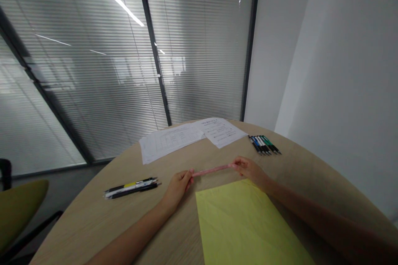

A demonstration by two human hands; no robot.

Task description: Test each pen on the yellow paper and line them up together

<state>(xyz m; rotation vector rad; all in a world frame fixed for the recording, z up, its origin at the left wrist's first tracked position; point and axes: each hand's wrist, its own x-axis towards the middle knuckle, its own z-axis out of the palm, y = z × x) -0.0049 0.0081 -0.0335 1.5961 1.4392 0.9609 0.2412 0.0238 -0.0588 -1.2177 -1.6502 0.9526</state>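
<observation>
A thin, narrow pink strip point(213, 170) is stretched between my two hands over the wooden table; its exact kind is unclear. My left hand point(182, 183) pinches the left end between thumb and fingers. At the opposite end, my right hand point(244, 167) closes its fingertips on the strip, slightly higher in view. Just below the strip lies a large yellow sheet point(245, 223), partly under my right forearm. Left of my left hand, several pens point(133, 187) in black, white and yellow lie side by side.
Printed white papers point(174, 138) spread along the table's far edge. To their right, several pens point(263, 145) with blue, white and green parts lie in a row. The round table point(124, 223) faces a glass partition with blinds point(202, 49). A yellow-green chair point(21, 207) stands at left.
</observation>
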